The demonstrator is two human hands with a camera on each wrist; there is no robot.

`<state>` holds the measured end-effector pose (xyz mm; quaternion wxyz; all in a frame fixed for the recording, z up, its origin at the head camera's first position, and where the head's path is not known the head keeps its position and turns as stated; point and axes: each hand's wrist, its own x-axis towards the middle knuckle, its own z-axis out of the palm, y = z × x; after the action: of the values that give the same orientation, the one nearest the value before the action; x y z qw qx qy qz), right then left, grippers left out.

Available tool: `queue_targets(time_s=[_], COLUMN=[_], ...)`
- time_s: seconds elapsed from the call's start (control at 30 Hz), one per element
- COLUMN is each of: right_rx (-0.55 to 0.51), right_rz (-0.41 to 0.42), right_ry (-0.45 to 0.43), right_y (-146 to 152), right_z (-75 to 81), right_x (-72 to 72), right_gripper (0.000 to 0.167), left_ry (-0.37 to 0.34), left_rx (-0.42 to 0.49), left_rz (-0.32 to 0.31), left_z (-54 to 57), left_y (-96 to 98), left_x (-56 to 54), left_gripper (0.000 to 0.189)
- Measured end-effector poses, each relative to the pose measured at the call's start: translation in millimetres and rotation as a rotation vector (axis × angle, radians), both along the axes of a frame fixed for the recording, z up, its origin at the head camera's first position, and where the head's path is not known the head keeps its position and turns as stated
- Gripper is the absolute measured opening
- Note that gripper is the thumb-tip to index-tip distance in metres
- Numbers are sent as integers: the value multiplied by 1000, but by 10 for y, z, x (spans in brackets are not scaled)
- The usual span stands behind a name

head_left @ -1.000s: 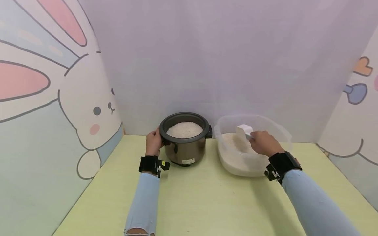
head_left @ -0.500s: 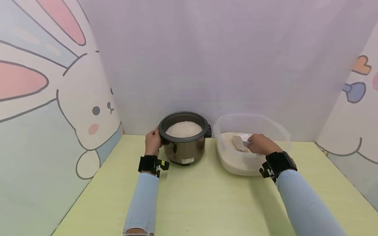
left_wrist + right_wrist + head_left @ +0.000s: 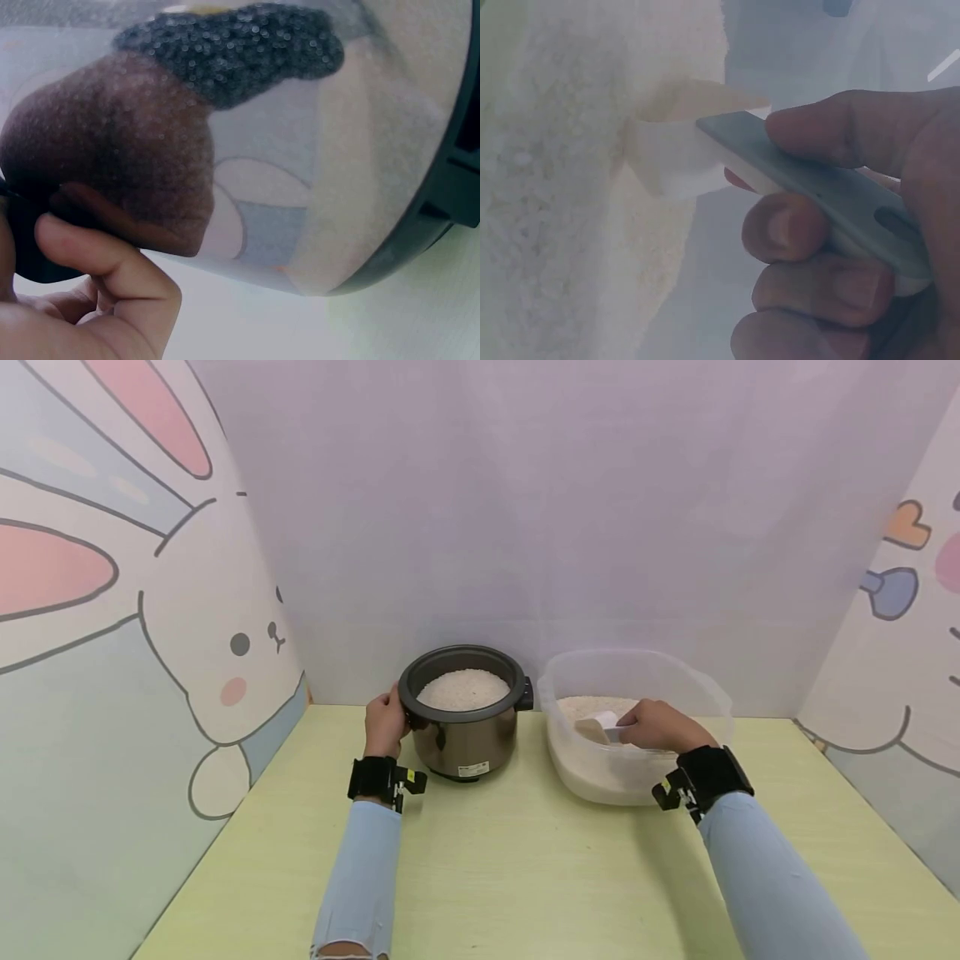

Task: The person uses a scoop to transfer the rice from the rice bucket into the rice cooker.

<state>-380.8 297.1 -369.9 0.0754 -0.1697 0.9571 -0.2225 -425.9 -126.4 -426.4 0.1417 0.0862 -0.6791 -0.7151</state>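
Note:
A dark brown rice cooker (image 3: 465, 745) without a lid stands at the back of the table, white rice (image 3: 463, 690) heaped in its pot. My left hand (image 3: 385, 724) grips the cooker's black side handle (image 3: 37, 251), thumb and fingers curled round it in the left wrist view. To the right stands a translucent plastic tub (image 3: 581, 777) of rice (image 3: 581, 706). Inside it, my right hand (image 3: 662, 725) holds a white measuring scoop (image 3: 595, 727) by its grey handle (image 3: 802, 176). The scoop's cup (image 3: 675, 154) dips into the rice and looks filled with it.
The pale green table (image 3: 517, 868) stretches in front of cooker and tub. A lilac cloth wall (image 3: 525, 527) rises close behind both, and printed cartoon panels (image 3: 217, 693) stand at the sides. On the cooker's right is another black handle (image 3: 526, 694).
My right hand has lowered slightly and moved a little left, and the scoop has gone from above the rice down into it. The left hand stays on the cooker's handle.

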Motion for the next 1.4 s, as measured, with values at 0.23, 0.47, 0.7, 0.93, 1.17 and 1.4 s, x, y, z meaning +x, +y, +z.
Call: queue_targets(time_s=[0.23,0.47,0.7,0.93,1.17,1.4], right_rx=[-68,-82,-137,-224,-329,-417], right_rz=[5,24,50,72,104,94], right_ry=[-44,-70,-97,-183,-262,-294], right_y=[25,46,61,88,117,159], right_z=[-11,-30,-21,-20,6,29], right_x=[3,-2,1,-8,1,9], right_gripper=[26,30,30,28,30,35], left_ry=[-13,-19,-19,-32,-30,-29], left_rx=[-12,-3,-4,2,-6,3], left_rz=[0,-5,-8,-8,-10,-7], left_z=[22,27,37,11,14,4], left_y=[8,1,6,-10,-8,-6], left_x=[25,19,20,9,9,-10], left_gripper=[43,43,42,43,43,42])
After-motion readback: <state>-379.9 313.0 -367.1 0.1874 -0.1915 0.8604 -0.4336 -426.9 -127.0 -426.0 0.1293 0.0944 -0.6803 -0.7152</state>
